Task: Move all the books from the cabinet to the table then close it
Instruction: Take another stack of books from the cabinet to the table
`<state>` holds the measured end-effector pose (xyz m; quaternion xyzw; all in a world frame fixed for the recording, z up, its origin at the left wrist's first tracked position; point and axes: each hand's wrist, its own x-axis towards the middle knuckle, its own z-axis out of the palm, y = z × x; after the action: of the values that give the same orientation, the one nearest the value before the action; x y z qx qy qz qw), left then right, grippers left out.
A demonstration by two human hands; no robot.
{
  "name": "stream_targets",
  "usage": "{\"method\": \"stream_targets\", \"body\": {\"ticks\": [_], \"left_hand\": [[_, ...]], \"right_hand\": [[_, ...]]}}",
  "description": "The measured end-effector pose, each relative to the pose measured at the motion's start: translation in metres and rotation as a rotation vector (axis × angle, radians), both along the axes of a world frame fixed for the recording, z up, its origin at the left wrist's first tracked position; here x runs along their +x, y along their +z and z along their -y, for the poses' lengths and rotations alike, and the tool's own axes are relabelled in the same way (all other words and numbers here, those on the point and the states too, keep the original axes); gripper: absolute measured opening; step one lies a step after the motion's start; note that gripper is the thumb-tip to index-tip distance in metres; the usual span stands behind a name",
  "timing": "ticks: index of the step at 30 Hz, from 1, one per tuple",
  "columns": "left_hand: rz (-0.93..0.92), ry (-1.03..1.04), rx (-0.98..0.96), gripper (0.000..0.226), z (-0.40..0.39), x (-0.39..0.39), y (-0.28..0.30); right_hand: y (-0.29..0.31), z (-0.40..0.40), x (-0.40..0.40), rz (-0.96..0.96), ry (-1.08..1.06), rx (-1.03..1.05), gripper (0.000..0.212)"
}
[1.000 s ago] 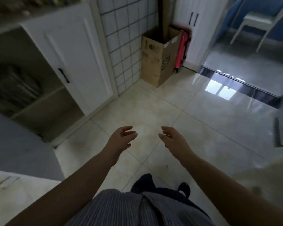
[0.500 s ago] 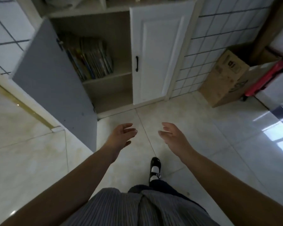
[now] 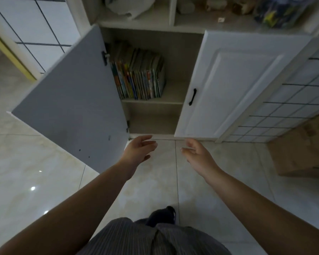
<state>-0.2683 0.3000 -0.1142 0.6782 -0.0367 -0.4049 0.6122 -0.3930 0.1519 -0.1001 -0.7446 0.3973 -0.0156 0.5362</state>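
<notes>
A white cabinet stands straight ahead with its left door swung wide open and its right door closed. Several thin colourful books stand upright on the upper inner shelf, leaning against the left side. The shelf below them looks bare. My left hand and my right hand hover over the floor just in front of the cabinet's base. Both have relaxed fingers, palms facing each other, and hold nothing. No table is in view.
A cardboard box sits on the floor at the right, beside a tiled wall. Open shelves above the cabinet carry bags and small items. Glossy floor tiles stretch out to the left. My shoe shows below.
The view has swung left from the box and doorway until the cabinet is centred and closer. Both hands stay raised and empty, in the same pose.
</notes>
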Motion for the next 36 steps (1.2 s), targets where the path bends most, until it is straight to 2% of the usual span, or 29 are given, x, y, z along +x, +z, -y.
{"method": "stream_targets", "body": {"ticks": [4,11,16,22,26,29,32,33,36], "left_hand": [[-0.007,0.028,-0.001,0.039,0.029,0.028,0.003],[0.007,0.035,0.032,0.03,0.075,0.096,-0.009],[0.0,0.022,0.024,0.034,0.111,0.16,-0.019],[0.161,-0.018,0.074,0.04,0.157,0.229,-0.025],[0.24,-0.034,0.118,0.051,0.19,0.267,-0.036],[0.433,-0.071,0.18,0.056,0.211,0.29,-0.047],[0.883,-0.145,0.34,0.053,0.224,0.309,-0.061],[0.974,-0.156,0.397,0.051,0.231,0.323,-0.072],[1.103,-0.26,0.516,0.061,0.234,0.335,-0.085]], "right_hand": [[0.0,0.036,0.04,-0.003,0.069,-0.006,0.045],[-0.006,0.089,0.112,-0.044,0.124,-0.042,0.045],[-0.008,0.122,0.174,-0.104,0.158,-0.053,0.048],[-0.02,0.161,0.248,-0.104,0.185,-0.052,0.051],[-0.038,0.187,0.294,-0.1,0.237,-0.077,0.052],[-0.055,0.206,0.328,-0.108,0.241,-0.035,0.055],[-0.068,0.22,0.355,-0.098,0.23,0.018,0.058],[-0.078,0.23,0.371,-0.102,0.242,0.019,0.058],[-0.087,0.237,0.384,-0.108,0.253,0.013,0.056]]}}
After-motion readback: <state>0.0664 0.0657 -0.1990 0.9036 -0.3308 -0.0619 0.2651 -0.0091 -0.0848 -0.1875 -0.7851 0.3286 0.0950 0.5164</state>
